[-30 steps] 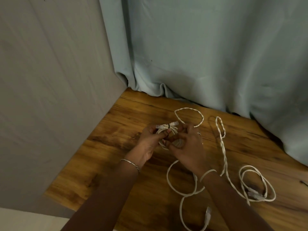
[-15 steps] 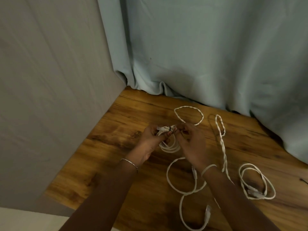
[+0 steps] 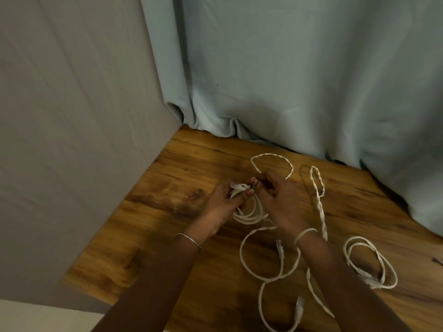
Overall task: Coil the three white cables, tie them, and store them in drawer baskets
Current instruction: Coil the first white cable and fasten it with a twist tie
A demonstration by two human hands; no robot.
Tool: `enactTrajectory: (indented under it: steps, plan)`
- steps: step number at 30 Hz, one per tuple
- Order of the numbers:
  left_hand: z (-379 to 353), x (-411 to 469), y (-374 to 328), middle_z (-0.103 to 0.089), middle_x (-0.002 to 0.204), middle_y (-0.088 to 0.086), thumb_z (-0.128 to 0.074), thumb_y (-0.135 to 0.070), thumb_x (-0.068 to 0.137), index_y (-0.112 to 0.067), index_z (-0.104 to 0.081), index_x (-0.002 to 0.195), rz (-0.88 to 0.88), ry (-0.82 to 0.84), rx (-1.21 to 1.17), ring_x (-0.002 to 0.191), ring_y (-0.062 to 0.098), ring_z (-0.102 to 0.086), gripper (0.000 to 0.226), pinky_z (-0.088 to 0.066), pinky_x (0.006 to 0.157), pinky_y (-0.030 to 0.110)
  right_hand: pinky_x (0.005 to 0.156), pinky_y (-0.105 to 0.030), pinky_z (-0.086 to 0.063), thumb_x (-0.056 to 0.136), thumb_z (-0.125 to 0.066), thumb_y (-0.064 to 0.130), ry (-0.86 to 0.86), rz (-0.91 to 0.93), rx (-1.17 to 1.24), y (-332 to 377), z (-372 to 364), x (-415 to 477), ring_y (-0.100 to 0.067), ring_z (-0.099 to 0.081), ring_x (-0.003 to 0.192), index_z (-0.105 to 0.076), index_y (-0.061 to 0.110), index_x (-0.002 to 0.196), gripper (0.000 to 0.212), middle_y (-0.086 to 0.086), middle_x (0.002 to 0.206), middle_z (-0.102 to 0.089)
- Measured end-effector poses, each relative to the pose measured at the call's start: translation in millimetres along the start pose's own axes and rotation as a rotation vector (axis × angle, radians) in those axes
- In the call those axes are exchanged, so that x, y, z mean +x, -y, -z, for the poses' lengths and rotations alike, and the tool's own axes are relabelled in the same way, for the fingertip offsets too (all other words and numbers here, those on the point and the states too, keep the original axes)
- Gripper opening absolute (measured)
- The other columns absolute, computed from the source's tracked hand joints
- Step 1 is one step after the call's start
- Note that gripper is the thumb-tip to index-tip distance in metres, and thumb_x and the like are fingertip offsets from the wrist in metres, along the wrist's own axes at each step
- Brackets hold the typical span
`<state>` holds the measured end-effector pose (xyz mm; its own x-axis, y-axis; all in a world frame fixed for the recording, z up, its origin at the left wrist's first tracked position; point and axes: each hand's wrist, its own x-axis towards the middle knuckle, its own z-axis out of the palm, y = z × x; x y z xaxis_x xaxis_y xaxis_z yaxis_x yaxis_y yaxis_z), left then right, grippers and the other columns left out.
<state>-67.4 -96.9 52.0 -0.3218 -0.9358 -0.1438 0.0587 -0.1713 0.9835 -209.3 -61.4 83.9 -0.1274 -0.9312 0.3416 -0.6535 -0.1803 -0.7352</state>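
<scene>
**Tying off the first coil; nothing stored yet**

You're holding the coil of smooth white cable [image 3: 249,212] low over the brown wooden tabletop [image 3: 182,212]; can't tell if it's touching. Your left hand [image 3: 223,200] is gripping the coil's top, fingers curled round the bundled strands. Your right hand [image 3: 280,200] is pinching at the same spot, probably on a tie, which is too small to confirm.

My read: you're finishing the tie. The next move calls for cinching it without letting the loops spring. The loose white cable with clear plugs [image 3: 242,255], the twisted white cable [image 3: 320,207] and a second white coil [image 3: 383,262] are lying to your right. No drawer baskets are showing.
</scene>
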Motion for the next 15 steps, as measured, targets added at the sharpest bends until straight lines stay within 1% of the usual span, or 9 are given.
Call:
enactTrajectory:
  steps: [2, 4, 5, 8, 11, 12, 13, 15]
  plan:
    - [-1, 1, 1, -0.066, 0.089, 0.007, -0.069, -0.014, 0.085, 0.004, -0.06, 0.112, -0.002, -0.005, 0.012, 0.069, 0.006, -0.061, 0.033, -0.049, 0.059, 0.017, 0.066, -0.016, -0.047, 0.091, -0.061, 0.021, 0.01, 0.002, -0.011, 0, 0, 0, -0.001, -0.061, 0.075, -0.06, 0.028, 0.086, 0.009, 0.012, 0.08, -0.064]
    - [-3, 0, 1, -0.068, 0.091, 0.001, -0.067, -0.014, 0.086, -0.003, -0.06, 0.115, -0.009, -0.002, 0.025, 0.072, 0.001, -0.062, 0.032, -0.048, 0.061, 0.015, 0.066, -0.008, -0.043, 0.092, -0.06, 0.021, 0.015, 0.007, -0.026, 0, 1, 0, 0.001, -0.059, 0.076, -0.06, 0.028, 0.087, 0.008, 0.015, 0.08, -0.062]
    - [-4, 0, 1, -0.068, 0.093, 0.001, -0.067, -0.015, 0.087, -0.006, -0.06, 0.117, -0.007, 0.005, 0.022, 0.075, 0.001, -0.063, 0.032, -0.048, 0.063, 0.015, 0.065, -0.006, -0.041, 0.092, -0.06, 0.021, 0.02, 0.007, -0.029, 0, 1, 0, 0.002, -0.058, 0.076, -0.059, 0.029, 0.088, 0.009, 0.016, 0.08, -0.061]
    - [-3, 1, 3, -0.069, 0.1, 0.002, -0.067, -0.021, 0.087, -0.012, -0.059, 0.117, 0.022, 0.006, 0.036, 0.086, 0.008, -0.063, 0.032, -0.048, 0.069, 0.02, 0.064, -0.005, -0.039, 0.092, -0.061, 0.022, 0.05, -0.005, -0.017, -3, 0, 3, 0.003, -0.058, 0.077, -0.059, 0.029, 0.088, 0.009, 0.016, 0.082, -0.061]
    - [-2, 2, 4, -0.069, 0.106, 0.004, -0.067, -0.026, 0.087, -0.019, -0.06, 0.114, 0.031, 0.02, 0.065, 0.096, 0.017, -0.065, 0.028, -0.052, 0.079, 0.031, 0.065, -0.007, -0.041, 0.091, -0.061, 0.024, 0.058, -0.023, 0.004, -5, 0, 3, 0.004, -0.058, 0.08, -0.06, 0.028, 0.089, 0.005, 0.016, 0.083, -0.062]
    - [-2, 2, 3, -0.069, 0.105, 0.004, -0.066, -0.026, 0.088, -0.021, -0.061, 0.112, 0.032, 0.031, 0.073, 0.096, 0.017, -0.065, 0.025, -0.051, 0.081, 0.032, 0.065, -0.008, -0.042, 0.091, -0.061, 0.024, 0.06, -0.033, 0.014, -6, 0, 3, 0.004, -0.059, 0.08, -0.06, 0.027, 0.089, 0.004, 0.017, 0.083, -0.062]
    - [-3, 2, 2, -0.069, 0.1, 0.001, -0.064, -0.025, 0.089, -0.022, -0.061, 0.109, 0.033, 0.042, 0.075, 0.092, 0.012, -0.064, 0.02, -0.051, 0.08, 0.028, 0.066, -0.009, -0.042, 0.091, -0.06, 0.024, 0.064, -0.042, 0.027, -7, -1, 3, 0.003, -0.059, 0.08, -0.059, 0.027, 0.089, 0.004, 0.017, 0.082, -0.062]
    - [-3, 0, -1, -0.065, 0.088, -0.007, -0.06, -0.025, 0.092, -0.022, -0.06, 0.104, 0.032, 0.059, 0.078, 0.077, -0.002, -0.061, 0.012, -0.048, 0.07, 0.017, 0.065, -0.013, -0.042, 0.092, -0.06, 0.024, 0.071, -0.045, 0.054, -10, -4, 3, 0.001, -0.059, 0.078, -0.058, 0.024, 0.088, 0.004, 0.014, 0.081, -0.062]
